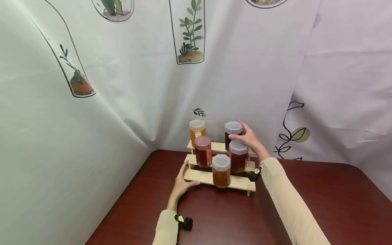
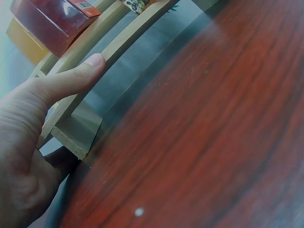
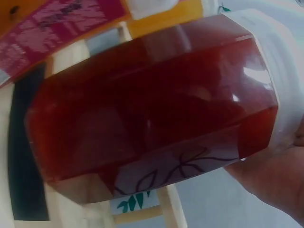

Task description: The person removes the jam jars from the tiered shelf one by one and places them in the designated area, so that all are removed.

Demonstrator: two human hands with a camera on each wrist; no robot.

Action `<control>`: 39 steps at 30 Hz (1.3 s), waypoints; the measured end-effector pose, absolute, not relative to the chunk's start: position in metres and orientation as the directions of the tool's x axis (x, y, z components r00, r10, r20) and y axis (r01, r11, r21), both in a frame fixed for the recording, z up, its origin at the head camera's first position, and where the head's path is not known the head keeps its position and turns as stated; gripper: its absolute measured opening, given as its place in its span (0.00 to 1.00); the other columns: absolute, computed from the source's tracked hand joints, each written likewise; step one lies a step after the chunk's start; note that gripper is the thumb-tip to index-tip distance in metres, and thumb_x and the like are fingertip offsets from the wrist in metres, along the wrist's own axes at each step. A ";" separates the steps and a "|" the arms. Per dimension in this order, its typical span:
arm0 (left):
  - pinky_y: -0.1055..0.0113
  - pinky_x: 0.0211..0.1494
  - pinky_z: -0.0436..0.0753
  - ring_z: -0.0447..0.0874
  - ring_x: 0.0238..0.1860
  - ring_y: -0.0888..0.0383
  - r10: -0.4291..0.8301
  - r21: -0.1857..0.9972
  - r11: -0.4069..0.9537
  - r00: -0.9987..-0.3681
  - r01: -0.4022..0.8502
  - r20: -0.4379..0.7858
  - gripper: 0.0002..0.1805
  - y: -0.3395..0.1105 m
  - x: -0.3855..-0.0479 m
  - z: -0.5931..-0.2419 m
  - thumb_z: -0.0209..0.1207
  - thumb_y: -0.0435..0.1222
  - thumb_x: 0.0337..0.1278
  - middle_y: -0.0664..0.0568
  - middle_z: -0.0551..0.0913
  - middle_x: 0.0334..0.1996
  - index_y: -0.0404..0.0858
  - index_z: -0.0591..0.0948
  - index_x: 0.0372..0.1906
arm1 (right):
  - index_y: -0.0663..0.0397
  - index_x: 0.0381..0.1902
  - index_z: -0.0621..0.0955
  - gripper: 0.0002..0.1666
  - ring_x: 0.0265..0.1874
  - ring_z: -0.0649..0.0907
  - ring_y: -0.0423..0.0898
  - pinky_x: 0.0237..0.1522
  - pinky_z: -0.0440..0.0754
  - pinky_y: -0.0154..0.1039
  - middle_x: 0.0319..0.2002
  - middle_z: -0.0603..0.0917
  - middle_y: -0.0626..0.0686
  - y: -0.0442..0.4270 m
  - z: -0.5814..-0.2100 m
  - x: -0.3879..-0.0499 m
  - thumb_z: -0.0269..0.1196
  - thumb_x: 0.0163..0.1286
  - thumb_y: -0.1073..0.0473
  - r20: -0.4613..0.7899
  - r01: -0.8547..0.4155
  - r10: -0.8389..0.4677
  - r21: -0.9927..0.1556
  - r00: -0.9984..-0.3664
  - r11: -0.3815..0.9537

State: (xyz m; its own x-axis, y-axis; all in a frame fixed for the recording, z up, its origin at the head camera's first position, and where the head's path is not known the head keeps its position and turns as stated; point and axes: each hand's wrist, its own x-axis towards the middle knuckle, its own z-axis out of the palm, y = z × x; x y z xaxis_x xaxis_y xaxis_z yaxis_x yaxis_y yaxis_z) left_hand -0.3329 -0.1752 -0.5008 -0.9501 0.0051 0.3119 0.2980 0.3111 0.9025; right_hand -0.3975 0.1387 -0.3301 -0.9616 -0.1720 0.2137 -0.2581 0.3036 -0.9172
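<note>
We judge the step in hand to be the placing or adjusting of the dark jar [image 1: 231, 129] at the far right of the stepped wooden rack [image 1: 199, 175]. Our right hand [image 1: 249, 137] grasps it near the lid, thumb on the near side, fingers round the right; whether its base rests on the top tier we cannot tell. Our left hand [image 1: 181, 183] is spread and holds no jar, thumb and fingers apart about the rack's left end; whether it presses on the wood is unclear.

The red-brown jar [image 1: 237, 160] stands just nearer than the dark one, so the next move seems to call for a straight, level motion that avoids knocking it. The red jar [image 1: 202, 151] and yellow jar [image 1: 197, 131] are to the left, and the amber jar [image 1: 221, 177] is on the nearest tier.

Only the head view gives us this whole arrangement. The left wrist view adds the rack's near left leg [image 2: 78, 128], which our hand hides from above. The right wrist view shows a reddish jar's side up close and a neighbour's magenta label [image 3: 90, 14], but little of our grip.
</note>
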 end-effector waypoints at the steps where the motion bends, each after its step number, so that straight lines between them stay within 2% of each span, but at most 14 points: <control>1: 0.45 0.70 0.63 0.68 0.67 0.45 0.003 0.905 0.310 -0.952 0.293 0.307 0.59 -0.175 -0.332 -0.501 0.79 0.33 0.32 0.40 0.70 0.68 0.52 0.61 0.75 | 0.54 0.78 0.49 0.54 0.69 0.67 0.63 0.64 0.69 0.51 0.71 0.64 0.68 0.138 -0.330 -0.398 0.67 0.63 0.58 0.209 -0.257 -0.180 -0.916 -0.961 0.308; 6: 0.46 0.70 0.63 0.68 0.67 0.45 0.004 0.910 0.302 -0.955 0.284 0.296 0.59 -0.176 -0.331 -0.501 0.79 0.34 0.33 0.40 0.69 0.68 0.53 0.60 0.75 | 0.54 0.77 0.53 0.50 0.58 0.76 0.61 0.48 0.73 0.36 0.66 0.70 0.67 0.137 -0.328 -0.400 0.66 0.65 0.58 0.199 -0.250 -0.185 -0.915 -0.962 0.317; 12: 0.44 0.70 0.62 0.66 0.70 0.43 -0.017 0.905 0.294 -0.945 0.307 0.326 0.58 -0.178 -0.329 -0.499 0.78 0.31 0.33 0.40 0.67 0.71 0.51 0.61 0.75 | 0.52 0.76 0.56 0.49 0.55 0.78 0.57 0.44 0.75 0.34 0.66 0.71 0.66 0.134 -0.329 -0.404 0.68 0.63 0.55 0.192 -0.239 -0.174 -0.922 -0.966 0.306; 18: 0.43 0.68 0.64 0.68 0.67 0.39 -0.006 0.910 0.277 -0.946 0.309 0.323 0.57 -0.173 -0.314 -0.479 0.77 0.28 0.33 0.33 0.68 0.68 0.40 0.60 0.75 | 0.55 0.75 0.59 0.48 0.63 0.72 0.59 0.53 0.73 0.40 0.67 0.70 0.65 0.139 -0.332 -0.411 0.69 0.62 0.55 0.169 -0.213 -0.166 -0.930 -0.971 0.301; 21: 0.46 0.69 0.63 0.68 0.67 0.42 -0.012 0.914 0.276 -0.950 0.297 0.312 0.58 -0.173 -0.318 -0.488 0.78 0.30 0.32 0.37 0.67 0.70 0.45 0.61 0.75 | 0.56 0.74 0.60 0.48 0.66 0.70 0.60 0.54 0.72 0.41 0.67 0.70 0.66 0.142 -0.334 -0.413 0.69 0.62 0.55 0.161 -0.211 -0.179 -0.928 -0.971 0.309; 25: 0.46 0.70 0.63 0.66 0.69 0.45 -0.011 0.917 0.275 -0.953 0.287 0.302 0.58 -0.174 -0.327 -0.502 0.79 0.32 0.31 0.41 0.67 0.70 0.50 0.61 0.74 | 0.56 0.74 0.58 0.48 0.65 0.70 0.59 0.50 0.72 0.36 0.67 0.69 0.66 0.145 -0.338 -0.412 0.69 0.62 0.55 0.153 -0.198 -0.169 -0.935 -0.974 0.295; 29: 0.45 0.71 0.62 0.63 0.70 0.45 0.002 0.925 0.250 -0.956 0.286 0.294 0.58 -0.173 -0.330 -0.503 0.79 0.31 0.32 0.41 0.66 0.71 0.50 0.61 0.75 | 0.57 0.74 0.58 0.48 0.63 0.71 0.57 0.48 0.72 0.34 0.67 0.69 0.65 0.146 -0.339 -0.412 0.69 0.63 0.56 0.176 -0.206 -0.133 -0.941 -0.975 0.268; 31: 0.44 0.71 0.61 0.63 0.71 0.45 -0.003 0.927 0.237 -0.954 0.291 0.300 0.58 -0.172 -0.331 -0.503 0.79 0.30 0.32 0.42 0.66 0.71 0.50 0.61 0.75 | 0.57 0.74 0.58 0.48 0.64 0.71 0.57 0.51 0.72 0.35 0.67 0.69 0.65 0.146 -0.338 -0.411 0.69 0.63 0.56 0.187 -0.212 -0.117 -0.941 -0.975 0.263; 35: 0.43 0.71 0.61 0.63 0.71 0.43 -0.019 0.924 0.228 -0.947 0.308 0.320 0.59 -0.172 -0.333 -0.502 0.78 0.28 0.30 0.40 0.66 0.71 0.47 0.61 0.75 | 0.58 0.75 0.56 0.48 0.67 0.68 0.57 0.65 0.67 0.46 0.69 0.67 0.65 0.149 -0.334 -0.410 0.68 0.64 0.57 0.211 -0.227 -0.091 -0.944 -0.973 0.238; 39: 0.45 0.71 0.62 0.63 0.71 0.45 -0.012 0.919 0.259 -0.950 0.298 0.311 0.59 -0.174 -0.332 -0.501 0.79 0.31 0.32 0.41 0.66 0.71 0.49 0.61 0.75 | 0.59 0.75 0.54 0.48 0.70 0.65 0.56 0.72 0.60 0.50 0.70 0.64 0.64 0.155 -0.324 -0.407 0.66 0.65 0.59 0.240 -0.246 -0.052 -0.949 -0.969 0.196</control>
